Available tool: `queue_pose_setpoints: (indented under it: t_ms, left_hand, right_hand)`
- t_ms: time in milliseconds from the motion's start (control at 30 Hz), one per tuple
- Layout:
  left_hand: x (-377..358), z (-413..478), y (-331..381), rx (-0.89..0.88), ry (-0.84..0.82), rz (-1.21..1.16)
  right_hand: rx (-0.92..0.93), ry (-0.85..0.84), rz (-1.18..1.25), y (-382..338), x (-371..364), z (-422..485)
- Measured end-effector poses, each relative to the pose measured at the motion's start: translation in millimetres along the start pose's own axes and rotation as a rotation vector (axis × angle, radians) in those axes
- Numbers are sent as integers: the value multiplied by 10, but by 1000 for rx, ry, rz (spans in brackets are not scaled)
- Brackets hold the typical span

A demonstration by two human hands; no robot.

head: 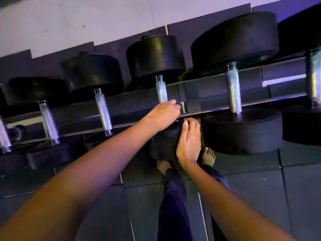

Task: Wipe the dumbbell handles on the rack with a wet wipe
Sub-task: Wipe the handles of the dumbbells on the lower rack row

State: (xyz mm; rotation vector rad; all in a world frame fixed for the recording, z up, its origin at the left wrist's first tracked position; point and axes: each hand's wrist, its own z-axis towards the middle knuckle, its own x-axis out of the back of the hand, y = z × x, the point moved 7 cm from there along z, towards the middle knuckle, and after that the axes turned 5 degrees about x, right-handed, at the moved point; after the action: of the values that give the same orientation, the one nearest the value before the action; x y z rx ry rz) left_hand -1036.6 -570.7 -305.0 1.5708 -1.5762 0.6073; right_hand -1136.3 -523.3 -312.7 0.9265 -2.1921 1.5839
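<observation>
The rack (137, 103) is a pair of dark metal rails (217, 108) running from its left end to its right end, standing on a floor (260, 197) of dark rubber tiles. Six dumbbells (233, 91) lie across the rails side by side, the leftmost cut off by the frame. Their knurled steel handles (103, 112) bridge the gap between the rails, and the black round heads hang outside the far and near edges. The heads grow larger toward the right end. The fourth dumbbell (161, 92) from the left sits near the middle. Two bare feet (208, 155) stand on the floor beside the near edge.
</observation>
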Motion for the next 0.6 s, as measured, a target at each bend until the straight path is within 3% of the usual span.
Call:
queue_pose_setpoints:
  t_ms: [100,200,333,467,600]
  left_hand:
    - [-31,-17,7,-15,-19,12]
    - [-64,-237,-215,55,21,-321]
    - [-211,-490,-434,445,91,-754]
    - [-457,-567,-615,819,166,-1013]
    - [-702,-532,-773,972,110,-1253]
  right_hand:
    - [21,9,13,0,-3,2]
    - [9,14,23,12,11,5]
    - [2,11,21,13,9,-7]
    - [-6,17,26,18,6,-12]
    - [-10,5,30,33,2,-11]
